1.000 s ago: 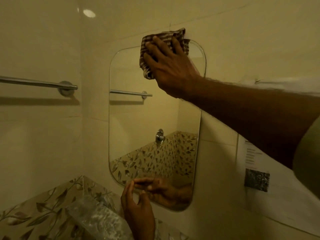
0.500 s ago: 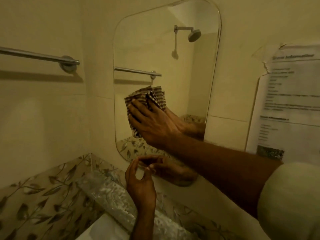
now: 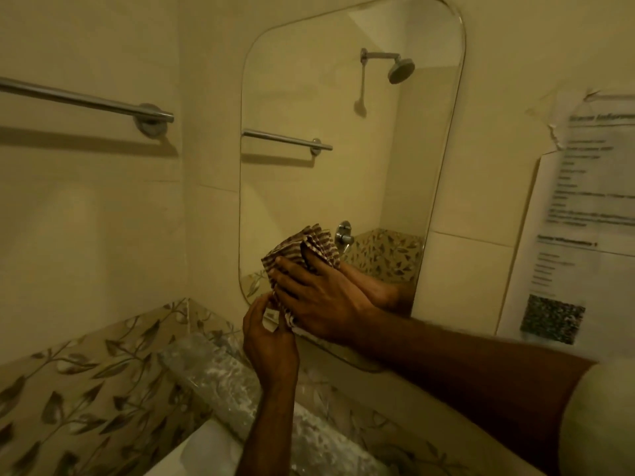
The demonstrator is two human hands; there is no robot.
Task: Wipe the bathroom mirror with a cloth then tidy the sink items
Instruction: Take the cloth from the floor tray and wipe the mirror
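Note:
A tall mirror [image 3: 343, 166] with rounded corners hangs on the cream tiled wall. My right hand [image 3: 319, 300] presses a brown-and-white striped cloth [image 3: 305, 245] flat against the mirror's lower left part. My left hand [image 3: 268, 331] is just below it, its fingers pinching the cloth's lower corner near a small label. The white sink [image 3: 206, 451] shows partly at the bottom, with my left forearm over it.
A chrome towel rail [image 3: 86, 99] runs along the left wall. A glass shelf [image 3: 220, 383] sits below the mirror against leaf-patterned tiles [image 3: 86, 379]. A printed paper notice [image 3: 584, 207] is stuck on the wall at right. The mirror reflects a shower head.
My right hand has dragged the cloth from the mirror's top edge down to its lower part. My left hand has risen from the mirror's bottom edge and taken hold of the cloth's corner.

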